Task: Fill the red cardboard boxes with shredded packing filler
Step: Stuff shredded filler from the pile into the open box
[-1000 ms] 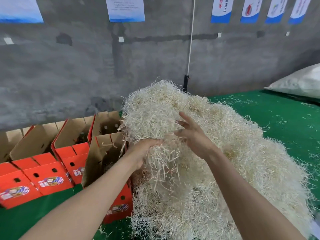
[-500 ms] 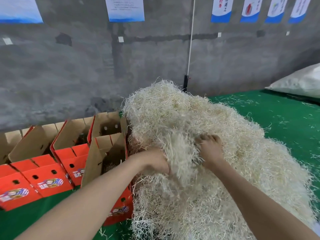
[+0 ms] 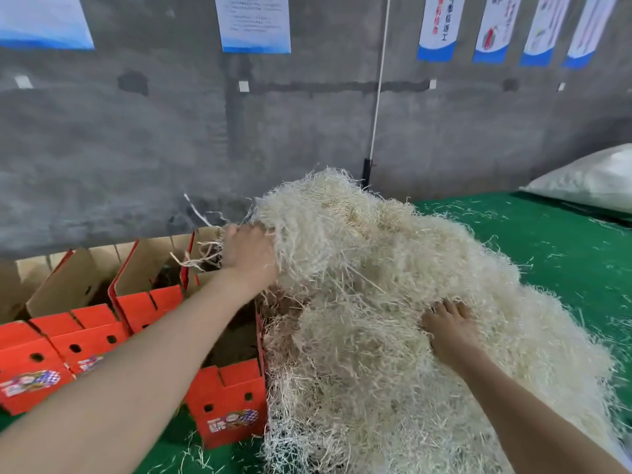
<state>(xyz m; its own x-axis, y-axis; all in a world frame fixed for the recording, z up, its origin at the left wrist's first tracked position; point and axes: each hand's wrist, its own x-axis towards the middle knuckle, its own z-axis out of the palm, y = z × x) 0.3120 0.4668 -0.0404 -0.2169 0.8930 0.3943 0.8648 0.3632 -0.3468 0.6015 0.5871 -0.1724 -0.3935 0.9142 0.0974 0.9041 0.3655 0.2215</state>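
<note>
I have the left forearm (image 3: 136,364) bare and stretched from the near left corner toward the far middle, the wrist nearly straight. The left hand (image 3: 249,258) is raised with its back toward me. Its fingers are curled out of sight into the shredded filler (image 3: 376,251), gripping a clump. The right forearm (image 3: 533,415), also bare, comes in from the near right corner at a steeper angle. The right hand (image 3: 451,333) sits lower and nearer than the left, palm down, fingers bent and dug into the same filler, tips hidden. The two hands are well apart.
</note>
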